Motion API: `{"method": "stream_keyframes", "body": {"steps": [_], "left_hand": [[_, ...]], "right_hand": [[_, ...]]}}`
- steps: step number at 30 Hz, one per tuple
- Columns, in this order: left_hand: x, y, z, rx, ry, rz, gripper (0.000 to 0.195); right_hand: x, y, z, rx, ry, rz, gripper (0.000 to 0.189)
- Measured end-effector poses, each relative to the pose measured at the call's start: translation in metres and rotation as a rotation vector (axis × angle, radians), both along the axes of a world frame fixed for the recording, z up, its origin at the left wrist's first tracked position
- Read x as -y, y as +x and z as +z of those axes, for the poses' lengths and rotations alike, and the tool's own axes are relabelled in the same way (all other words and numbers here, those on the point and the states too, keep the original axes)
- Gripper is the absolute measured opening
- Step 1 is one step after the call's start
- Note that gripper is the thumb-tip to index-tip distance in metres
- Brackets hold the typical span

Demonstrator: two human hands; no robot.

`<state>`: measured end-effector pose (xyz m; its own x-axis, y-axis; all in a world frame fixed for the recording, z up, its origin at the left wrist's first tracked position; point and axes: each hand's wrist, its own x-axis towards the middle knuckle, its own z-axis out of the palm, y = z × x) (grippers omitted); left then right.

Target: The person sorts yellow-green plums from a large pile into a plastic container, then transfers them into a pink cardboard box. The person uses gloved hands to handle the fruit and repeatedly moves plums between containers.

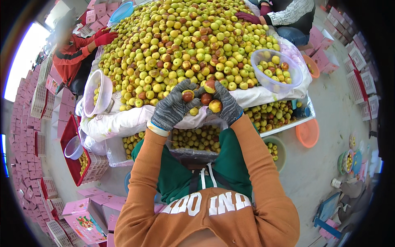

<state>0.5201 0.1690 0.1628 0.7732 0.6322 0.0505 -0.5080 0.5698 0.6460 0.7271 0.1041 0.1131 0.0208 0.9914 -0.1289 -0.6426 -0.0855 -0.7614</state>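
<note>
Both hands wear grey striped knit gloves and meet above the front edge of a big heap of green, yellow and brown jujubes [172, 49]. In my left hand [174, 106] is a reddish-brown jujube [187, 96], held between thumb and fingers. My right hand [228, 103] is curled around several jujubes: a two-toned one [209, 86] at the fingertips, a dark brown one [206, 98] and a yellow-brown one [215, 106] nearer the palm. A small yellow jujube [193, 111] lies on the white cloth [129, 119] below my hands.
A clear plastic basin [276, 72] of jujubes stands at the right, and a white basin [98, 92] tilts at the left. Two people in red gloves [106, 37] and maroon gloves [248, 18] reach into the heap. Below are jujube-filled boxes [196, 139], a red-lined crate [89, 163] and an orange basin [307, 132].
</note>
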Motion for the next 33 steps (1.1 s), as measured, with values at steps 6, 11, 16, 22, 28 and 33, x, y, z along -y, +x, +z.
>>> {"method": "stream_keyframes", "body": {"steps": [6, 11, 16, 22, 28, 33], "left_hand": [[0.021, -0.002, 0.006, -0.556, 0.624, 0.269, 0.055], [0.025, -0.010, 0.013, -0.543, 0.415, 0.250, 0.052], [0.023, -0.017, 0.007, -0.607, 0.395, 0.221, 0.052], [0.018, -0.010, -0.007, -0.483, 0.460, 0.223, 0.054], [0.018, 0.000, -0.005, -0.531, 0.473, 0.218, 0.056], [0.017, 0.000, -0.006, -0.519, 0.382, 0.191, 0.051]], "right_hand": [[-0.011, 0.008, -0.025, -0.112, -0.006, 0.170, 0.065], [-0.006, 0.005, -0.015, -0.448, -0.056, 0.295, 0.049], [0.002, -0.001, 0.005, -0.164, 0.120, 0.281, 0.045], [0.005, -0.005, 0.016, -0.305, -0.058, 0.298, 0.058], [0.004, -0.005, 0.013, -0.254, -0.152, 0.246, 0.055], [0.006, 0.001, 0.017, -0.273, -0.066, 0.237, 0.050]]}}
